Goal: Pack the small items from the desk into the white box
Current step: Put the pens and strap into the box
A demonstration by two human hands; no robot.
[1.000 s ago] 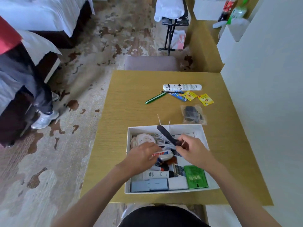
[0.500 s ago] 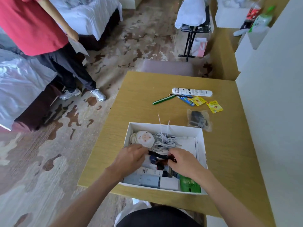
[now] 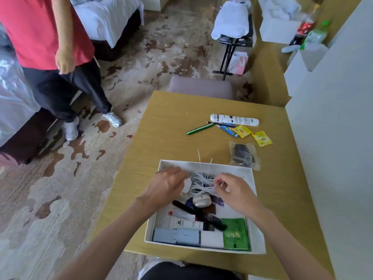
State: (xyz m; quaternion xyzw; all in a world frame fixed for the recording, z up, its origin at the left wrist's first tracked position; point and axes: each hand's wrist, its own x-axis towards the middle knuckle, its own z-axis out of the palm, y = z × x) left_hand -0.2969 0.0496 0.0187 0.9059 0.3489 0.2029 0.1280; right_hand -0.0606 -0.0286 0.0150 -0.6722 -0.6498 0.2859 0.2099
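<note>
Both hands are hovering over the white box [image 3: 254, 201] on the tabletop [image 3: 165, 138]: left hand [image 3: 167, 186] loosely curled, empty; right hand [image 3: 234, 190] pinching the white cord [image 3: 200, 183] inside.

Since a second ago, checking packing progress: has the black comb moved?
Yes. The black comb went from the box's far half toward its near side, beside the green packet.

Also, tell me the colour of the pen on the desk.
Green pen, clearest in the head view.
</note>
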